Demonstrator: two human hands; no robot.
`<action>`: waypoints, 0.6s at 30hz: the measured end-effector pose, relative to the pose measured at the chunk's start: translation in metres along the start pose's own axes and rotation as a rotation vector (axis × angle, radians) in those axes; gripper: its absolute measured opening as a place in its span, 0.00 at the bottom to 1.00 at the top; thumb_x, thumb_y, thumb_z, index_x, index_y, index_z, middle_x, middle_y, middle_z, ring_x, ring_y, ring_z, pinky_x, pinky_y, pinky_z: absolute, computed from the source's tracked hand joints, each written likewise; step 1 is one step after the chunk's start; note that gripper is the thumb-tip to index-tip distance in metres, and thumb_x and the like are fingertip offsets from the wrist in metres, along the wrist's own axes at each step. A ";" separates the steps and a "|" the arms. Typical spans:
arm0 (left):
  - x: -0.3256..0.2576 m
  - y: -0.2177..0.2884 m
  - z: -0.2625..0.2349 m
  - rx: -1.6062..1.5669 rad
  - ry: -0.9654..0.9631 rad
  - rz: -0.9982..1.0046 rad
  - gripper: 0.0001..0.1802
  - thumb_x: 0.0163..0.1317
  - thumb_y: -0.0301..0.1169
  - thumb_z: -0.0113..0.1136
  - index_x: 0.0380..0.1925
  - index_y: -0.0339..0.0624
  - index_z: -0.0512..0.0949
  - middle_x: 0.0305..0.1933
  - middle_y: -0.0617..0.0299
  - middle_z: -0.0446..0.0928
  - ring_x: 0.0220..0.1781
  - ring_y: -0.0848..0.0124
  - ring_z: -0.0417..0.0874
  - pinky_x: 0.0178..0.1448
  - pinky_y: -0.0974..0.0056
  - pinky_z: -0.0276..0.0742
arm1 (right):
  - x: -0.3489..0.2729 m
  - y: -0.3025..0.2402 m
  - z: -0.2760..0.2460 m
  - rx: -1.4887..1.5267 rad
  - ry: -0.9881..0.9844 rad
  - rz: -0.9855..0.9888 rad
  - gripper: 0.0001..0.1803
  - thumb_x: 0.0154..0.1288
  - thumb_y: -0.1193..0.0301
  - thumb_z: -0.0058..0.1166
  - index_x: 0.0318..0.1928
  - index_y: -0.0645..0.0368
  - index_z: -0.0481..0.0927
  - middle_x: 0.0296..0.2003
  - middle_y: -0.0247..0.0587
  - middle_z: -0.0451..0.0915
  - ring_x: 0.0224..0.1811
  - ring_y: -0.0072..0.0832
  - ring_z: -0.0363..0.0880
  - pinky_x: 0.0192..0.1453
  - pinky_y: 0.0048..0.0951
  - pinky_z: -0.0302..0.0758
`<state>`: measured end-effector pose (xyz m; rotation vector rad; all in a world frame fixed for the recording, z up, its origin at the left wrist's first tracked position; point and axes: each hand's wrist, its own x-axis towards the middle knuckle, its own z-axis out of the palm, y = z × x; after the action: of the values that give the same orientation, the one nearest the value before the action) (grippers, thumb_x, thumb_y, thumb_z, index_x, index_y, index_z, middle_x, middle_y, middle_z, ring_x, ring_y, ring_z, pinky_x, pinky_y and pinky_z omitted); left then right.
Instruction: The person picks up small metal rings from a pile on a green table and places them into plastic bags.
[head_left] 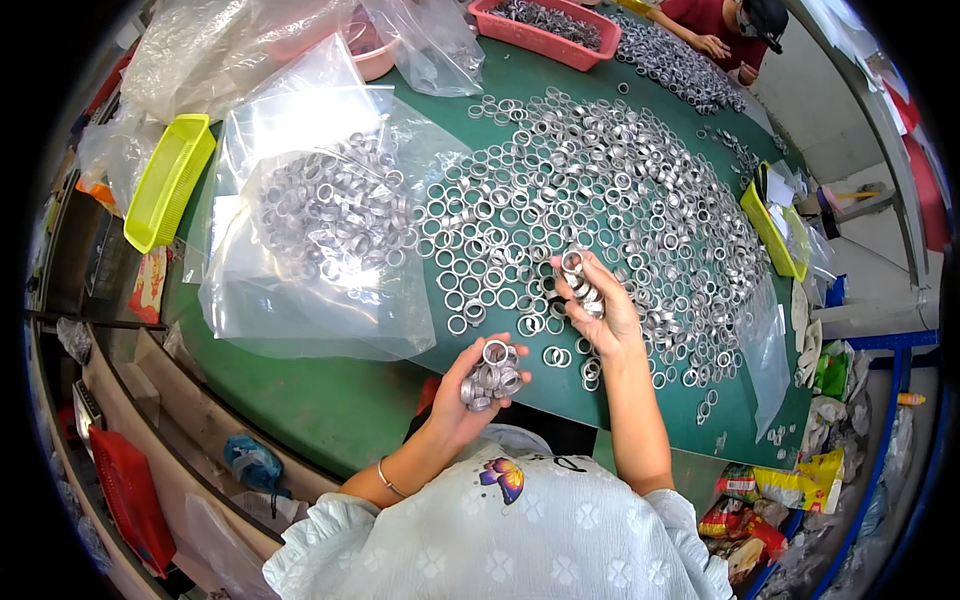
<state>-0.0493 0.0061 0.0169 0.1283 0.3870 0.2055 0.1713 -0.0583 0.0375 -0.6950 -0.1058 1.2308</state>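
Note:
Cupped near the table's front edge, my left hand (463, 392) holds a small pile of silvery metal rings (492, 378). To the right and farther in, my right hand (612, 312) is closed around several more rings (583, 288), with one between thumb and fingertips. Beneath and beyond it, a broad spread of loose metal rings (660, 230) covers the green table, mostly single in front and heaped farther back. On the left lies a clear plastic bag (390, 330) with a heap of rings (335, 205) showing through it.
A yellow-green basket (170, 180) stands at the left, another basket (775, 235) at the right. A pink tray (550, 35) of metal parts sits at the back. At the far right, a person (725, 30) handles parts. Plastic bags (200, 50) pile up back left.

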 end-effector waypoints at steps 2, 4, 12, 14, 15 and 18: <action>0.004 -0.003 0.001 -0.023 -0.001 0.000 0.21 0.70 0.45 0.43 0.55 0.47 0.69 0.51 0.56 0.75 0.45 0.63 0.81 0.28 0.71 0.76 | -0.010 0.006 0.000 0.065 -0.041 -0.027 0.16 0.68 0.71 0.46 0.55 0.57 0.66 0.46 0.51 0.76 0.32 0.30 0.77 0.15 0.16 0.65; 0.006 -0.005 0.000 -0.059 -0.010 0.005 0.20 0.69 0.45 0.44 0.55 0.47 0.69 0.51 0.56 0.76 0.46 0.63 0.81 0.28 0.70 0.76 | -0.017 0.012 0.007 0.121 -0.060 -0.056 0.20 0.67 0.70 0.44 0.59 0.57 0.65 0.45 0.48 0.75 0.36 0.33 0.76 0.20 0.21 0.70; 0.025 -0.025 0.026 -0.072 0.225 0.333 0.18 0.68 0.42 0.46 0.53 0.49 0.72 0.52 0.59 0.76 0.51 0.68 0.78 0.45 0.63 0.79 | -0.038 0.080 0.032 0.055 0.214 -0.470 0.15 0.68 0.67 0.44 0.52 0.61 0.69 0.42 0.44 0.75 0.42 0.29 0.75 0.47 0.30 0.73; 0.031 -0.030 0.032 -0.080 0.199 0.382 0.16 0.68 0.39 0.46 0.50 0.45 0.73 0.49 0.62 0.77 0.51 0.71 0.77 0.57 0.64 0.72 | -0.040 0.095 0.045 -0.247 0.295 -0.593 0.13 0.68 0.68 0.45 0.49 0.62 0.71 0.42 0.43 0.74 0.42 0.29 0.74 0.49 0.29 0.71; 0.033 -0.034 0.030 -0.052 0.174 0.404 0.16 0.68 0.39 0.46 0.50 0.44 0.73 0.49 0.63 0.76 0.51 0.71 0.77 0.57 0.64 0.72 | -0.038 0.099 0.043 -0.473 0.272 -0.733 0.12 0.67 0.71 0.45 0.46 0.64 0.72 0.42 0.43 0.74 0.43 0.28 0.73 0.51 0.27 0.69; 0.035 -0.043 0.031 0.003 0.170 0.455 0.18 0.70 0.39 0.42 0.52 0.42 0.71 0.52 0.62 0.73 0.54 0.70 0.74 0.59 0.64 0.70 | -0.045 0.092 0.049 -1.022 0.224 -0.939 0.04 0.58 0.80 0.51 0.35 0.66 0.78 0.38 0.44 0.76 0.42 0.32 0.75 0.49 0.30 0.70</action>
<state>0.0017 -0.0306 0.0253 0.2023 0.5244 0.6681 0.0576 -0.0631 0.0395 -1.4323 -0.8138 0.1068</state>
